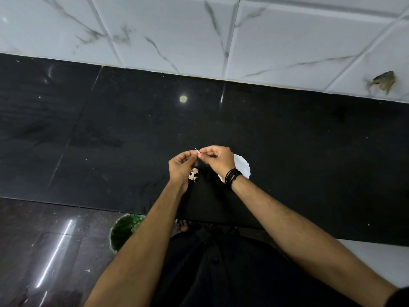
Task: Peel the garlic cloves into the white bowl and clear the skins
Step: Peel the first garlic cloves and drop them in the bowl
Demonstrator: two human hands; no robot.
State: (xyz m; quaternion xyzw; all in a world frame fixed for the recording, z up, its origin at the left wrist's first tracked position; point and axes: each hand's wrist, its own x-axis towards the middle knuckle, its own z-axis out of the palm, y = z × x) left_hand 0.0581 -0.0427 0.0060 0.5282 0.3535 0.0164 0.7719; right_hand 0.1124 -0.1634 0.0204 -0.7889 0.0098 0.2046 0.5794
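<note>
Peeling: a garlic clove, pinched between both hands above a black stone counter.
Floor, far left: dark, glossy, flecked with pale scraps, streaked by a reflected strip of light.
Green bin: on the floor below the counter's front edge, partly hidden behind the left forearm.
Left hand: raised over the counter, fingers curled inward, thumb and fingertips closed on the clove's left end.
Loose cloves and skins: small pale heap on the counter, just under the left hand and partly covered by it; peeled or unpeeled, cannot tell.
Clove: tiny, pale, a thin wisp of skin sticking up from it, held at the meeting point of both hands.
Right hand: fingers curled, thumb and forefinger nipping the clove's right end.
Wristbands: black cords wound around the right wrist.
White bowl: scalloped rim, on the counter just right of the hands, largely hidden behind the right hand and wrist; contents not visible.
Wall: white marbled tiles behind the counter, chipped hole at far right.
</note>
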